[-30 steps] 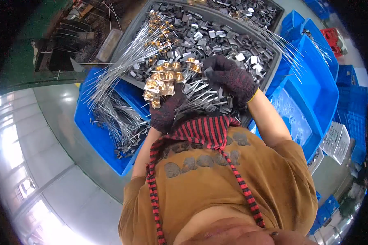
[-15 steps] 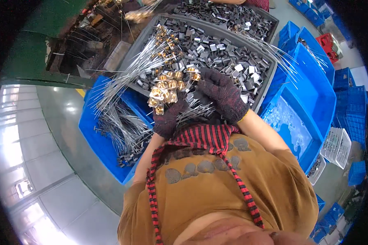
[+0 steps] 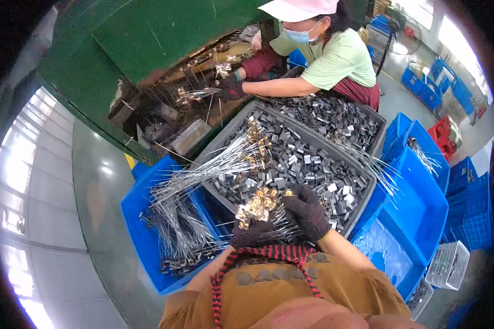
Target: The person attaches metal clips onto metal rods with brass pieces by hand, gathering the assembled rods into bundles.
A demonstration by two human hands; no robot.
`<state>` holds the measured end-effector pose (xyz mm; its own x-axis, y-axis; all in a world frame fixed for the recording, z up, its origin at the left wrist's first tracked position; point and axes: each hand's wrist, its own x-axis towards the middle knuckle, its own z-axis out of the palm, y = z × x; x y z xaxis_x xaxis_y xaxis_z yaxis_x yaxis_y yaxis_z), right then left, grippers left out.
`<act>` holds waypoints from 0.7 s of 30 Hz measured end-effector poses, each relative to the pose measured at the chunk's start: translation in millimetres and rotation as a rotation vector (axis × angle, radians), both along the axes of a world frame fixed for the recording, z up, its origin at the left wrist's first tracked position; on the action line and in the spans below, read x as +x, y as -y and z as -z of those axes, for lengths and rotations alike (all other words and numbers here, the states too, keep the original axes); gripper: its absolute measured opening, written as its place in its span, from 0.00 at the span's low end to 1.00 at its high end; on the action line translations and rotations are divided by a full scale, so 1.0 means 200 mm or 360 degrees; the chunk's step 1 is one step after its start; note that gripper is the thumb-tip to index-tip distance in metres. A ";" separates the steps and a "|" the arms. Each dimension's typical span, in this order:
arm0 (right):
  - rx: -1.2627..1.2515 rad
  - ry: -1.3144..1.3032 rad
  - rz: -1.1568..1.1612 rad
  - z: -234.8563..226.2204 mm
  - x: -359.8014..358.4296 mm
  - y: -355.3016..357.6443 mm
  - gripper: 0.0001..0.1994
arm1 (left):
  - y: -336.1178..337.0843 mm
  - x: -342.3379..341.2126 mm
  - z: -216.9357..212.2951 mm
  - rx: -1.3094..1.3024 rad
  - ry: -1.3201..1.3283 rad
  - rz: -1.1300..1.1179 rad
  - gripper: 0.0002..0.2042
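Left hand [image 3: 251,233] grips the bundle of brass-tipped wires [image 3: 258,205] while right hand [image 3: 307,213] closes on its tips; alignment above the grey tray [image 3: 307,134] should stay even.

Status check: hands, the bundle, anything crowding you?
Left hand grips gold-tipped wire bundle; right hand on it too. Over grey tray of metal clips. Co-worker's hand clear, far side.
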<state>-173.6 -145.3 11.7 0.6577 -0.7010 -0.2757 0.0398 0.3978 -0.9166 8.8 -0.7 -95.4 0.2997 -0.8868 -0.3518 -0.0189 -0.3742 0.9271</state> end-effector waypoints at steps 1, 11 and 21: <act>0.0042 -0.0111 0.0004 -0.08 0.02 -0.03 0.20 | -0.09 0.02 0.12 -0.0229 -0.0051 -0.0253 0.25; -0.0400 -0.0750 0.0222 0.19 -0.10 0.01 0.16 | 0.02 -0.01 -0.01 -0.0519 0.0120 0.0131 0.27; -0.0547 -0.0876 -0.0078 0.12 -0.06 0.01 0.13 | -0.03 0.03 0.03 -0.0324 0.0393 0.0093 0.23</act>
<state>-186.0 -146.9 -11.6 0.5178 -0.7820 -0.3468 -0.4827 0.0676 -0.8731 15.0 4.9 -101.1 0.3001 -0.9498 -0.0887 -0.2686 -0.1733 0.9475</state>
